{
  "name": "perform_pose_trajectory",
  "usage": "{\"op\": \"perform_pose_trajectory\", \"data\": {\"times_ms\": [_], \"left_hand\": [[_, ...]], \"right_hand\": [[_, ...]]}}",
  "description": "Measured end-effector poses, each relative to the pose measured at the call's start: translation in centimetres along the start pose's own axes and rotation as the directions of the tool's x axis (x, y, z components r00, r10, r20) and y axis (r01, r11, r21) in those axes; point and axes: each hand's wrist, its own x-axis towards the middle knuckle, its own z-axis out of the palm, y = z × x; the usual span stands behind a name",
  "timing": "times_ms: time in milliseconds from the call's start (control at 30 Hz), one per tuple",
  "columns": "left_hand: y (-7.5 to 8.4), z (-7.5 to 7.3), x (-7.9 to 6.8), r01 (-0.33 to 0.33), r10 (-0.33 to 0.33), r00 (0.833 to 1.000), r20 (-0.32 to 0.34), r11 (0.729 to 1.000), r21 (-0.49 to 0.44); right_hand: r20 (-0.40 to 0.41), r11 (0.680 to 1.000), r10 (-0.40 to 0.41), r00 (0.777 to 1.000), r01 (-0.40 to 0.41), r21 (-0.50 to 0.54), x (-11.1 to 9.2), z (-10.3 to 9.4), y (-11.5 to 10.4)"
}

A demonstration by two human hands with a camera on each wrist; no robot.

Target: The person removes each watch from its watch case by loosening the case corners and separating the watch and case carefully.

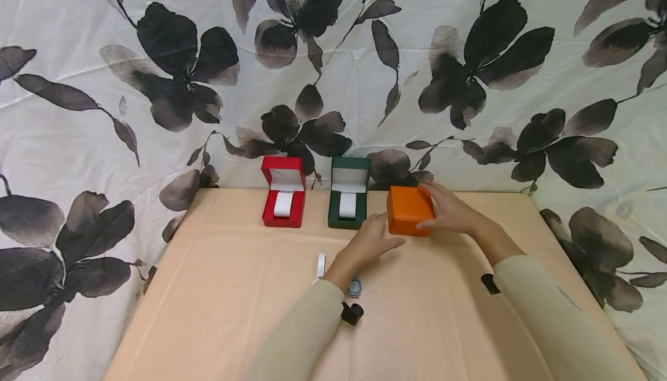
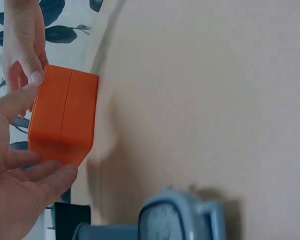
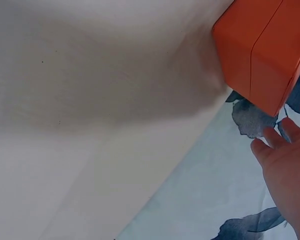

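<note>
A desk (image 1: 208,311) stands before a floral cloth (image 1: 365,80). At left, near the far edge, an open red box (image 1: 282,162) holds a white cushion (image 1: 283,204). Closer in, a white strap (image 1: 321,264) is partly hidden by the left forearm (image 1: 341,268). Next, at the back, is an open green box (image 1: 351,163), also cushioned. A blue watch (image 1: 355,287) lies nearer, beside the forearm. The left hand (image 1: 371,239) is at the left side of a closed orange box (image 1: 410,213), its grip loose, thumb and fingers spread. The orange box is near the far edge, between the hands. The right hand (image 1: 449,210) touches its right side, thumb in front; whether that grip is grasping or just resting, I cannot tell.
</note>
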Motion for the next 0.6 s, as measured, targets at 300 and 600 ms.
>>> {"op": "perform_pose_trajectory", "data": {"times_ms": [300,600], "left_hand": [[0.2,1.4,1.5,0.144,-0.151,0.986,-0.074,0.985,-0.093],[0.5,2.4,2.5,0.183,-0.199,0.971,-0.130,0.975,-0.126]], "right_hand": [[0.026,1.000,0.000,1.000,0.000,0.019,0.6,0.2,0.8],[0.030,0.998,-0.026,0.999,0.024,0.062,0.9,0.7,1.6]]}}
